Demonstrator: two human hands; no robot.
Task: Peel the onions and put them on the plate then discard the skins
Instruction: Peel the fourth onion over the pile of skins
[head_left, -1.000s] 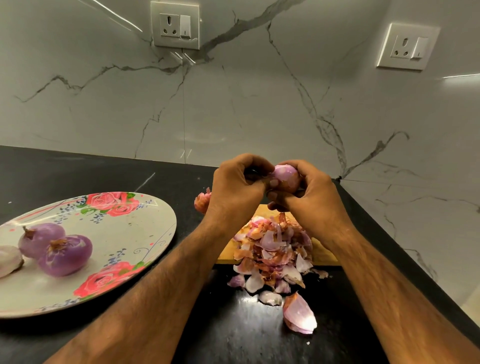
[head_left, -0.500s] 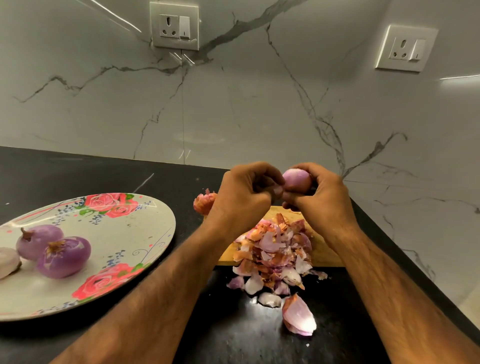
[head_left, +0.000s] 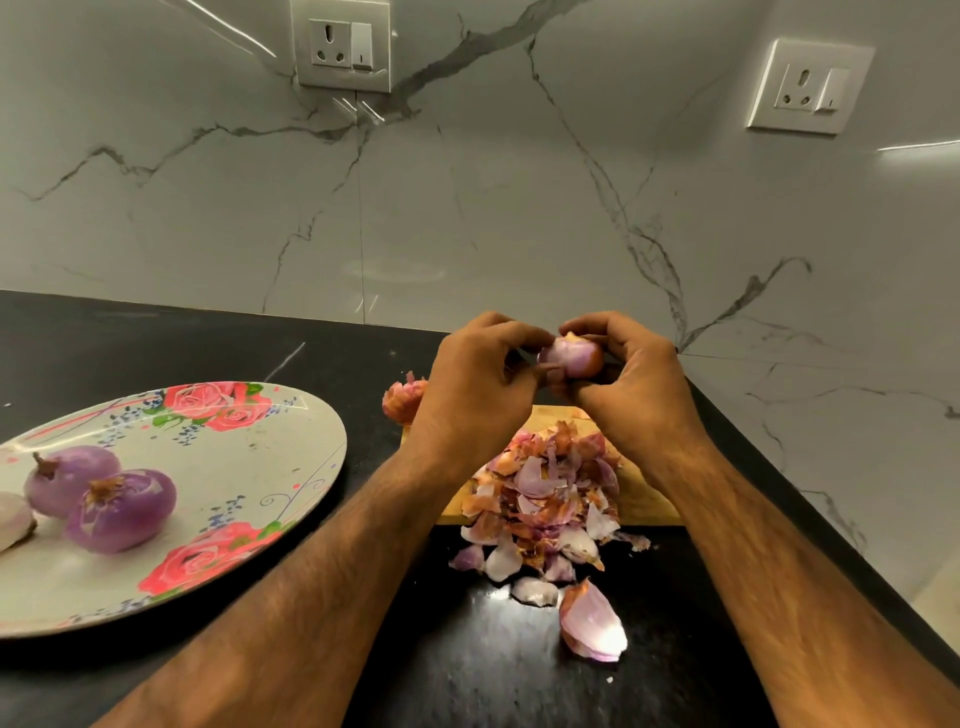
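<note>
The onion (head_left: 571, 356) sits between your two hands, raised above the pile of skins (head_left: 545, 501) on the wooden board (head_left: 647, 501). Your right hand (head_left: 636, 382) cups it with curled fingers from the right and below; your left hand (head_left: 475, 376) pinches at its left side. Peeled onions (head_left: 122, 512) lie on the flowered plate (head_left: 249, 467), well to the left on the black counter (head_left: 467, 675).
</note>
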